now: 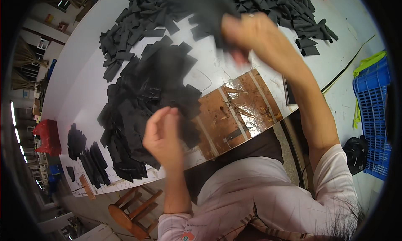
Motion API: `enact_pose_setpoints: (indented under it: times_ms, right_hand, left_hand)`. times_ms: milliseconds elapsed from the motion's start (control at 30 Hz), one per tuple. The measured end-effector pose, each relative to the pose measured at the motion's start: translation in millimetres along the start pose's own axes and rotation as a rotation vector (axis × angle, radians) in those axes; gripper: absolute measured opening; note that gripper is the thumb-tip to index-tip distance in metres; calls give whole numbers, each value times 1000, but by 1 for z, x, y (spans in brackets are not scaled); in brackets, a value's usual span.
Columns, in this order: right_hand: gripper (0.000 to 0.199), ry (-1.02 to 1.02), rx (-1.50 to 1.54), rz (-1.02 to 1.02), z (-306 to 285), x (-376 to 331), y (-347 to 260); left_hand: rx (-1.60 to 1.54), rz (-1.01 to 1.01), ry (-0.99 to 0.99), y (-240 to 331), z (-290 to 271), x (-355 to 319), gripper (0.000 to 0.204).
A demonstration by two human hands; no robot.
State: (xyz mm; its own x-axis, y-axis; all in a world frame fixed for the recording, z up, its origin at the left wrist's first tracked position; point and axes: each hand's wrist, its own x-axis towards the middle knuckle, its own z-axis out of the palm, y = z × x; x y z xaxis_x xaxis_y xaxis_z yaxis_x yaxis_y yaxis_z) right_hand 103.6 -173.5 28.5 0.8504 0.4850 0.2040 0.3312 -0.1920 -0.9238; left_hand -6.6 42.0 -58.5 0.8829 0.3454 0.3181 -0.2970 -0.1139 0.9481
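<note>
Right hand [245, 33] raised far over the white tabletop [83, 82], pinching a limp black fabric piece [205, 10] by its edge, left hand [163, 136] loosely curled, apparently empty above the near black pile [142, 98]; soft, light, probably best gripped at a corner.

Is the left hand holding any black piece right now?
No: the left hand hovers empty above the black pile, fingers curled, while the right hand grips a dark piece farther up the white table.
</note>
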Motion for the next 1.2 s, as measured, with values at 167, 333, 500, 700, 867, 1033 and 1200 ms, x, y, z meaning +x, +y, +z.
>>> enact_pose_setpoints:
  times_ms: [167, 333, 500, 700, 867, 1033, 1200]
  right_hand:
    - [27, 687, -296, 54, 15, -36, 42]
    - [10, 38, -200, -8, 103, -106, 45]
    - [12, -103, -49, 106, 145, -101, 63]
    - [19, -61, 13, 148, 164, -74, 74]
    - [20, -24, -121, 167, 166, -61, 76]
    - [22, -19, 397, 322, 172, -49, 79]
    - [22, -121, 961, 796, 179, -45, 72]
  left_hand:
    - [991, 39, 59, -65, -20, -39, 33]
    - [1140, 50, -5, -92, -27, -45, 17]
    - [1021, 36, 107, -94, -34, -44, 13]
    - [1095, 1, 209, -102, -38, -34, 10]
    - [681, -111, 120, -89, -48, -32, 10]
    - [-2, -569, -365, -29, -58, -17, 8]
    - [-355, -495, -79, -25, -52, -28, 18]
